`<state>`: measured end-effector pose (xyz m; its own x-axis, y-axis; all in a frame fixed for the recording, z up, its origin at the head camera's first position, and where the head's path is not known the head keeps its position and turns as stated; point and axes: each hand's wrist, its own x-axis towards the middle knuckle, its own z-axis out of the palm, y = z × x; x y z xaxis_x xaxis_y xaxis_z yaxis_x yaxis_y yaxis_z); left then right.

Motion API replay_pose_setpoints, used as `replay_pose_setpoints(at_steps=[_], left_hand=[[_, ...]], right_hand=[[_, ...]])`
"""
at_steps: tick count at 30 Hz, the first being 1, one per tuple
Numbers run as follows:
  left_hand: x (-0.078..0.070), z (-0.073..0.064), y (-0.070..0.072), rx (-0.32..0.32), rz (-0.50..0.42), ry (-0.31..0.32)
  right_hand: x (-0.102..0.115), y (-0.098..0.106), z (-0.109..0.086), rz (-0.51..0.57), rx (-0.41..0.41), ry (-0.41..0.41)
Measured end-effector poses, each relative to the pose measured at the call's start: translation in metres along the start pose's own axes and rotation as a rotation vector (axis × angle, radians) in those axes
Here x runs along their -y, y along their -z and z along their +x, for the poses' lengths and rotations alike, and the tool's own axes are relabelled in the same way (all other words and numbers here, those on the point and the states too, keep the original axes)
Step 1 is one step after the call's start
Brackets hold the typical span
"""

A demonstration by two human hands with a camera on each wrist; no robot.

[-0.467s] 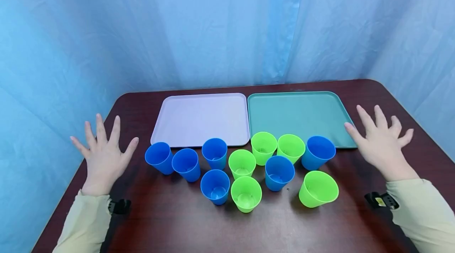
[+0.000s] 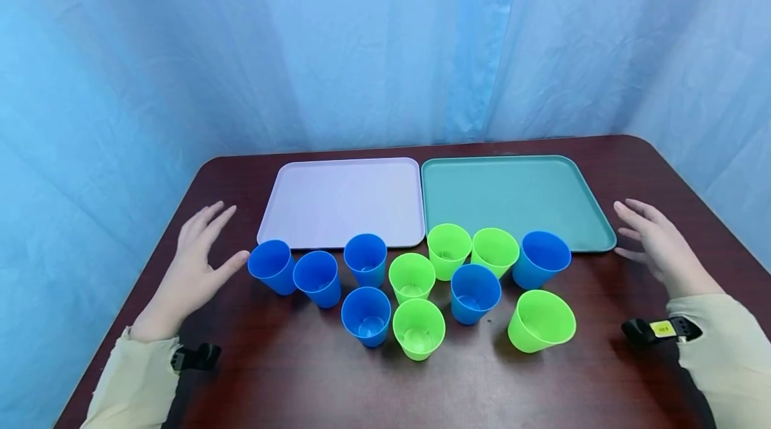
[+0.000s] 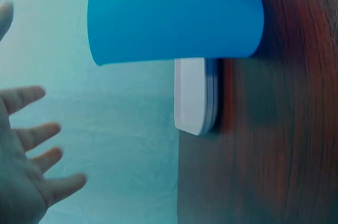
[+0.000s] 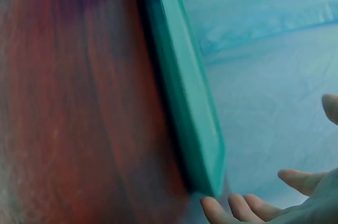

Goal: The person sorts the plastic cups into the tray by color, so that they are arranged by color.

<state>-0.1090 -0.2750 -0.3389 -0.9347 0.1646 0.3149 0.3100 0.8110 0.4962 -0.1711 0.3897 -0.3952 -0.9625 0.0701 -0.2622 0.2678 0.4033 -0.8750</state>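
Left of the lilac tray (image 2: 343, 205) and slightly nearer the person, the left hand (image 2: 194, 268) hovers bare, fingers extended and parted, thumb out wide. Well to that tray's right, past the teal tray (image 2: 512, 191), the right hand (image 2: 670, 248) is relaxed and holds nothing; the right wrist view cuts much of it off, so how far its fingers bend is hard to judge. By the lilac tray's near left corner stands a blue cup (image 2: 274, 274), close to the left thumb but apart from it. Five more blue cups (image 2: 319, 284) and five green cups (image 2: 418, 340) stand mouth up in front of the lilac tray and off toward its right. The teal tray lies just beside the lilac tray's right edge. Under the lilac tray spreads a dark table (image 2: 458, 389); behind it hangs blue cloth (image 2: 385, 47).
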Motion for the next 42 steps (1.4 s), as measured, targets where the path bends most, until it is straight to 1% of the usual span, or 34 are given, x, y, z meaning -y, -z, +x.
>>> replay_pose_setpoints(at_steps=[1, 3, 5, 7, 10, 14, 19, 23, 33, 39, 42], left_hand=[[-0.002, 0.000, -0.001, 0.026, -0.005, -0.009], [-0.004, 0.000, -0.002, 0.072, -0.012, -0.022], [-0.007, 0.001, -0.004, 0.108, -0.010, -0.027], [-0.009, 0.000, -0.005, 0.140, -0.003, -0.020], [-0.011, -0.002, -0.005, 0.185, 0.000, -0.008], [-0.011, -0.003, -0.006, 0.223, 0.005, -0.010], [-0.010, -0.005, -0.010, 0.229, 0.015, -0.024], [-0.009, -0.005, -0.013, 0.218, 0.022, -0.033], [-0.005, -0.005, -0.020, 0.190, 0.020, -0.049], [-0.001, -0.005, -0.023, 0.160, 0.025, -0.068], [-0.003, -0.004, -0.025, 0.155, 0.024, -0.060]], right_hand=[[-0.002, 0.001, 0.002, 0.014, 0.017, -0.026], [0.000, 0.000, 0.001, 0.055, 0.052, -0.060], [0.005, -0.002, -0.001, 0.051, 0.070, -0.078], [0.011, -0.006, -0.004, 0.023, 0.060, -0.097], [0.015, -0.009, -0.004, -0.025, 0.072, -0.114], [0.014, -0.011, -0.002, -0.072, 0.079, -0.116], [0.007, -0.010, 0.005, -0.092, 0.040, -0.106], [0.008, -0.012, 0.007, -0.115, 0.020, -0.114], [0.015, -0.017, 0.011, -0.116, 0.043, -0.112], [0.016, -0.019, 0.013, -0.125, 0.030, -0.110], [0.015, -0.017, 0.013, -0.127, 0.027, -0.114]])
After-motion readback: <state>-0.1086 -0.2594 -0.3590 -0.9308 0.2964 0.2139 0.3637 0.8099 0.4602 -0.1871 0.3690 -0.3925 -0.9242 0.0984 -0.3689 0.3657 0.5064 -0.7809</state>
